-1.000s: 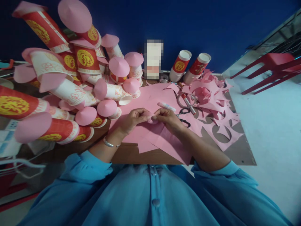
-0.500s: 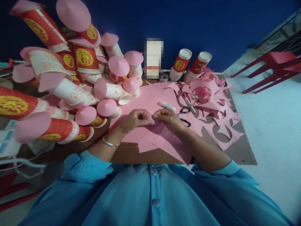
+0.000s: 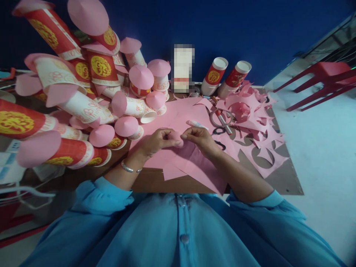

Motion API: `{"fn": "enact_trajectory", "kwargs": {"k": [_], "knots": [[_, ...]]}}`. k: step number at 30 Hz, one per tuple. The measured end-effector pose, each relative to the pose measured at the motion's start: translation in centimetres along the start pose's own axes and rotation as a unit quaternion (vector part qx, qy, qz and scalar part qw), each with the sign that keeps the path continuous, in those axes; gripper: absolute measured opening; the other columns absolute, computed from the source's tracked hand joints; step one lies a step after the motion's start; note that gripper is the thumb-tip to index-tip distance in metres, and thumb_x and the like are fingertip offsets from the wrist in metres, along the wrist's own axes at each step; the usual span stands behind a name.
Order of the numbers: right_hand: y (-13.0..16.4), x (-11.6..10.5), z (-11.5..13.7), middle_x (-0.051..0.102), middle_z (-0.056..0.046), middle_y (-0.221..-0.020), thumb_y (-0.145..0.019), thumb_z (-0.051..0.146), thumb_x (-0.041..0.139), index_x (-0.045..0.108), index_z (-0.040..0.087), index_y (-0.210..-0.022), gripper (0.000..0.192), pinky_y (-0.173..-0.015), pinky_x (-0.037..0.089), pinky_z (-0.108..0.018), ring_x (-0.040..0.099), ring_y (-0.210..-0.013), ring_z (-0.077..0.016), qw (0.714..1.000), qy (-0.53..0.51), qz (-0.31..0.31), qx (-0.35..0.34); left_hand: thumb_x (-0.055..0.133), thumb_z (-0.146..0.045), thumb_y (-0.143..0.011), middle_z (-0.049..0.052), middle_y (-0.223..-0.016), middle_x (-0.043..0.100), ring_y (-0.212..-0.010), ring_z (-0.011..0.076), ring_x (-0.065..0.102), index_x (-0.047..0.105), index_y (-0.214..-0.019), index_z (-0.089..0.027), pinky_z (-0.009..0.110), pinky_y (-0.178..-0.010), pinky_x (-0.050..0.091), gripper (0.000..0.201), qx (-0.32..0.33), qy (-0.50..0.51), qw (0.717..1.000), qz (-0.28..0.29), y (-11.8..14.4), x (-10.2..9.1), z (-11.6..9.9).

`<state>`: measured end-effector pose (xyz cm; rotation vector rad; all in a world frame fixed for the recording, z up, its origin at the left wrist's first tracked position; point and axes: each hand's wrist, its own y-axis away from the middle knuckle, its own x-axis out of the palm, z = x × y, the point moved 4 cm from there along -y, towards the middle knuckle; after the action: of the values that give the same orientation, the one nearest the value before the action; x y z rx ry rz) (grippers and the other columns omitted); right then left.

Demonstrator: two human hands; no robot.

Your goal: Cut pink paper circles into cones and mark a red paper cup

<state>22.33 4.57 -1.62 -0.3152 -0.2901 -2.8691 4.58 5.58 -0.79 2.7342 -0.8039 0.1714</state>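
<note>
Head view:

1. Left hand [image 3: 155, 142]: thumb and forefinger pinched on a small curved pink paper piece [image 3: 174, 137]; silver cuff bracelet [image 3: 127, 167] at the wrist.
2. Right hand [image 3: 201, 141]: thumb and forefinger closed together at the piece's right edge, fingertips just beside the left hand's.
3. Small curved pink paper piece: held between both hands above overlapping pink paper sheets [image 3: 178, 115]. Change: more of its rounded face shows beside the left thumb than one second ago. The sheets and tools lie as before.
4. Beyond and beside the right hand: white pen-shaped tube [image 3: 197, 124], label unreadable; scissors, black handles [image 3: 222, 144] showing; roll of tape [image 3: 211, 119] with a red-and-white marker [image 3: 223, 122] lying across it.
5. Cut pink paper offcuts [image 3: 251, 111], heaped at right.
6. Paper cups with pink cone tops [image 3: 101, 68], massed at left: gold roundels on red; red line drawings and lettering on white, too small to read.
7. Two red-and-white cup stacks [image 3: 214, 76], upright by the wall, the left one bearing a gold roundel.
8. Pale upright panel [image 3: 183, 63]: pixelated, illegible.
</note>
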Motion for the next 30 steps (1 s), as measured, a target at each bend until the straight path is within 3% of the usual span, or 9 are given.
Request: {"fn": "enact_trajectory", "kwargs": {"k": [5, 13, 21, 27, 30], "knots": [[0.2, -0.2, 0.1, 0.058, 0.005, -0.062, -0.062, 0.046, 0.101, 0.07, 0.021, -0.061, 0.04, -0.067, 0.046, -0.027, 0.051, -0.064, -0.0107, 0.988, -0.133, -0.066, 0.033, 0.087, -0.06, -0.074, 0.001, -0.076, 0.067, -0.074, 0.0148, 0.056, 0.074, -0.079, -0.018, 0.027, -0.067, 0.045, 0.045, 0.042, 0.095, 0.992, -0.07, 0.0, -0.8, -0.3], [0.2, -0.2, -0.4, 0.061, 0.005, -0.069, -0.061, 0.04, 0.102, 0.071, 0.023, -0.073, 0.037, -0.073, 0.053, -0.028, 0.055, -0.07, -0.0135, 0.975, -0.2, -0.085, 0.05, 0.092, -0.045, -0.066, -0.002, -0.066, 0.057, -0.058, 0.0095, 0.046, 0.071, -0.08, -0.016, 0.024, -0.055, 0.03, 0.038, -0.011, 0.123, 0.989, -0.078, 0.1, -0.3, 0.1], [0.0, 0.0, -0.8, 0.067, 0.004, -0.075, -0.065, 0.048, 0.1, 0.073, 0.027, -0.085, 0.04, -0.074, 0.055, -0.031, 0.061, -0.074, -0.0164, 0.975, -0.205, -0.068, 0.049, 0.092, -0.043, -0.065, -0.004, -0.061, 0.053, -0.053, 0.0085, 0.044, 0.065, -0.071, -0.018, 0.024, -0.05, 0.028, 0.037, -0.011, 0.149, 0.984, -0.097, 0.0, -0.8, 0.5], [0.6, 1.0, -0.2, 0.075, 0.0, -0.08, -0.054, 0.044, 0.104, 0.078, 0.024, -0.08, 0.042, -0.082, 0.056, -0.032, 0.065, -0.078, -0.0171, 0.982, -0.167, 0.022, 0.084, 0.092, -0.04, -0.066, 0.0, -0.07, 0.066, -0.062, 0.0106, 0.055, 0.072, -0.077, -0.016, 0.025, -0.058, 0.04, 0.033, -0.013, 0.154, 0.985, -0.078, 0.0, -0.6, 0.4], [0.7, 1.2, -0.2, 0.076, 0.0, -0.077, -0.054, 0.045, 0.104, 0.079, 0.024, -0.076, 0.039, -0.084, 0.057, -0.033, 0.067, -0.081, -0.0192, 0.985, -0.146, 0.028, 0.092, 0.092, -0.04, -0.065, 0.001, -0.076, 0.072, -0.068, 0.0123, 0.061, 0.076, -0.084, -0.016, 0.025, -0.065, 0.045, 0.035, -0.014, 0.15, 0.986, -0.067, 0.0, -0.5, 0.4]]}}
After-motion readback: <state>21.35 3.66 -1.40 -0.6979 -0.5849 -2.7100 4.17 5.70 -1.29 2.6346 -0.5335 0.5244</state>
